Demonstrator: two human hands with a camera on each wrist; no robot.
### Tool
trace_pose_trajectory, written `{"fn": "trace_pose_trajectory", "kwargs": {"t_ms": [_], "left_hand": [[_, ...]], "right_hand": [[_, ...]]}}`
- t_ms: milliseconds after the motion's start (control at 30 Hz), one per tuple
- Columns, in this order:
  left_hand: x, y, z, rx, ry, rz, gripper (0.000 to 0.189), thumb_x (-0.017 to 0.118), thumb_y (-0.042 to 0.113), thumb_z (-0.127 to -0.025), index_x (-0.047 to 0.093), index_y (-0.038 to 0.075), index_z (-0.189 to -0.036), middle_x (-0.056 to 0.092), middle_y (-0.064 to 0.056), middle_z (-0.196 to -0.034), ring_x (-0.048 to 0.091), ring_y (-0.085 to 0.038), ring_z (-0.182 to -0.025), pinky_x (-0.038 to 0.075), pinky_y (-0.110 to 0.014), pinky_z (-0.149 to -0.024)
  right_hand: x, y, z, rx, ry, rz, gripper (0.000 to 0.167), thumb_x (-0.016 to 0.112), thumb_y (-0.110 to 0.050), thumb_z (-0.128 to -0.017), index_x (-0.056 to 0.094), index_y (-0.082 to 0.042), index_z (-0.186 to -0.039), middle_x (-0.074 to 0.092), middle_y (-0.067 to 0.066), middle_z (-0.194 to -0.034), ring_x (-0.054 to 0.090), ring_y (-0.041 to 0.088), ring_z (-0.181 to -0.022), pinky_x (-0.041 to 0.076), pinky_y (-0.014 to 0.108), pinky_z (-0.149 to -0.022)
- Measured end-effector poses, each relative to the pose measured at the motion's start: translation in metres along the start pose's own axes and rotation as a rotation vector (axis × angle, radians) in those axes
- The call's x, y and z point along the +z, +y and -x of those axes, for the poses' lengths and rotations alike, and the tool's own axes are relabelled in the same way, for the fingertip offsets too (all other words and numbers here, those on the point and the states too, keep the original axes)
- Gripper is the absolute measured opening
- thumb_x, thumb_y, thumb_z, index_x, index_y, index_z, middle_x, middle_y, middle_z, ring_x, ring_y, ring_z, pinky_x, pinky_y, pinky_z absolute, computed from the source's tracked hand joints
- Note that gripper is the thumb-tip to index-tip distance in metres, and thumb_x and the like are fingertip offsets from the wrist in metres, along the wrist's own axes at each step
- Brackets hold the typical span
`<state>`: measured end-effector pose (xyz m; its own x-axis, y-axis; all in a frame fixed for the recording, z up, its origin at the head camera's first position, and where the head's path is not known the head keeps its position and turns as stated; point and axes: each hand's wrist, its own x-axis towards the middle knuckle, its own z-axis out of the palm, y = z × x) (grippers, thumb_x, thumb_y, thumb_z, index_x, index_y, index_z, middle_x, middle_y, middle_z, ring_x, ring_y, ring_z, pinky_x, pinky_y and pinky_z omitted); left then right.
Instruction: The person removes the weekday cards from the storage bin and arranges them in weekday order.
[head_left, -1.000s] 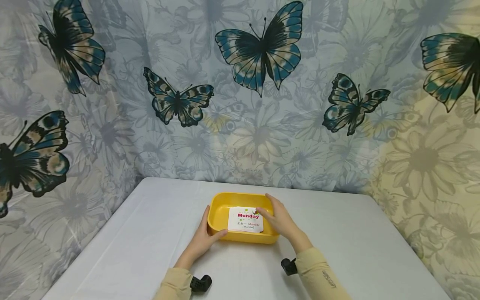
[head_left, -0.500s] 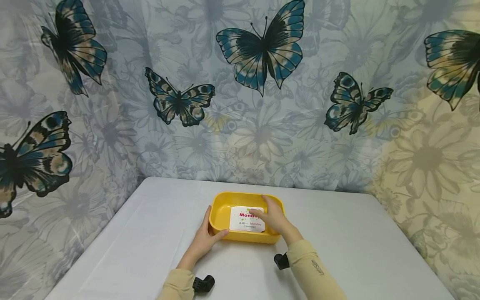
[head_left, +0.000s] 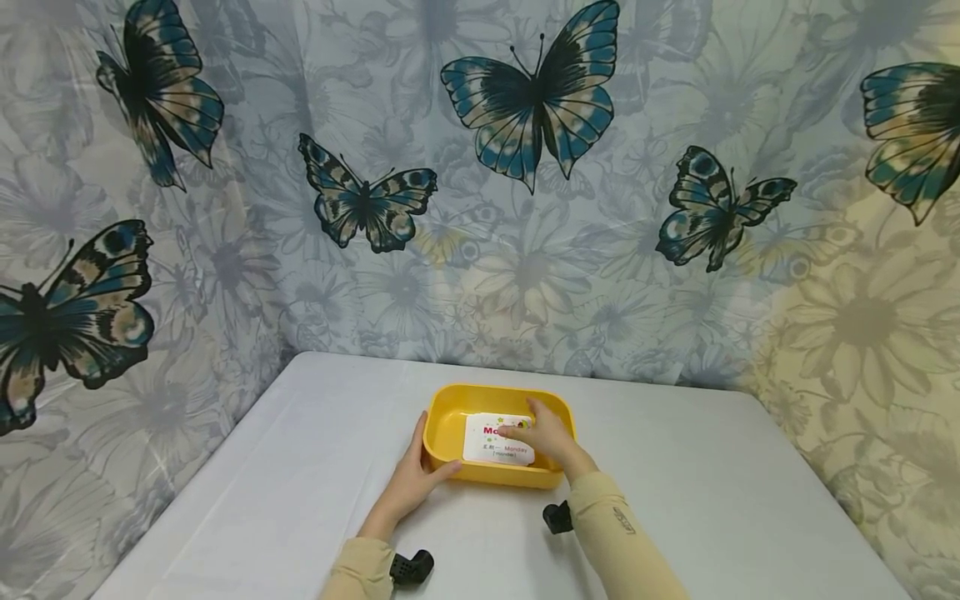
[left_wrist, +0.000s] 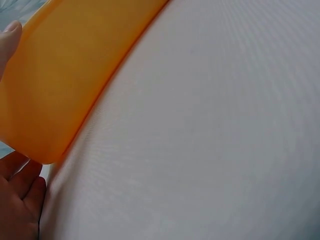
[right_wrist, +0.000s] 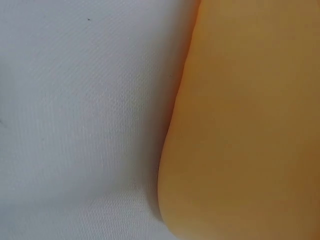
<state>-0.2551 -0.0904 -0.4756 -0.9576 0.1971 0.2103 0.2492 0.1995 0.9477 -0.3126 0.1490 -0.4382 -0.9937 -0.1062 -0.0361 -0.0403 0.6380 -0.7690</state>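
Inside a yellow box, slightly toward six o'clock, lies a white card printed "Monday" in small letters below a larger red word, part of which is covered. At the box's eight o'clock, the left hand grips the corner, its thumb on the front rim and its fingers along the end wall. From three o'clock the right hand reaches over the rim, thumb and forefinger spread wide above the card; whether they touch it I cannot tell, and the other fingers are hidden. Beige sleeves come in from five and seven o'clock, each with a black device at the wrist. Beneath everything is a white-covered table. Beyond its far edge hangs a floral backdrop, with a large blue butterfly at twelve o'clock and a smaller one at eleven.
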Motion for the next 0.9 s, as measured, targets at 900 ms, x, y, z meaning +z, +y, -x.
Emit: {"fn": "trace_pose_trajectory", "kwargs": {"t_ms": [900], "left_hand": [[0.000, -0.002, -0.002, 0.007, 0.018, -0.020, 0.099, 0.073, 0.021, -0.081, 0.003, 0.012, -0.150, 0.011, -0.014, -0.152, 0.018, -0.026, -0.136, 0.020, -0.038, -0.110]], "right_hand": [[0.013, 0.012, -0.021, 0.134, -0.021, 0.280, 0.099, 0.085, -0.038, -0.062, 0.037, 0.015, -0.130, 0.034, 0.030, -0.131, 0.032, 0.040, -0.119, 0.026, 0.049, -0.106]]}}
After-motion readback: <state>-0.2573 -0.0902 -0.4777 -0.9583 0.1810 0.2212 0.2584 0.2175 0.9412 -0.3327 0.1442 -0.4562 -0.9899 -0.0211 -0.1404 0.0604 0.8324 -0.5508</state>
